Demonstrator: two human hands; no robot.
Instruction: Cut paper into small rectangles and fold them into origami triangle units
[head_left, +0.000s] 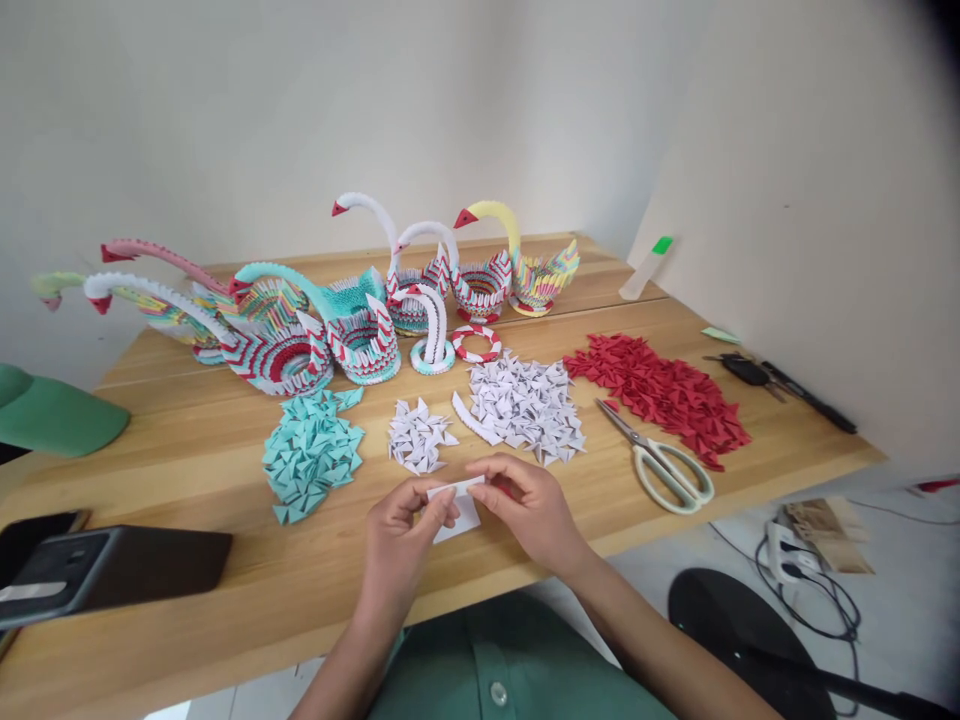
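A small sheet of white paper (459, 518) is held up over the table's front edge. My left hand (409, 520) pinches its left side between thumb and forefinger. On the other side my right hand (529, 505) grips the upper right corner, fingers closed. Just beyond the hands lie a small heap of folded white paper triangles (418, 437), a larger white heap (529, 405) and a curved strip of joined white pieces (472, 420). Teal triangles (311, 455) are piled to the left, red triangles (660, 390) to the right.
Several folded-paper swans (281, 350) stand along the back, near a red-and-white paper ring (477, 344). Scissors (667, 475) lie at right, with a glue bottle (646, 268), keys (742, 368) and a black pen (810, 397) beyond. A dark box-like device (150, 565) sits at left.
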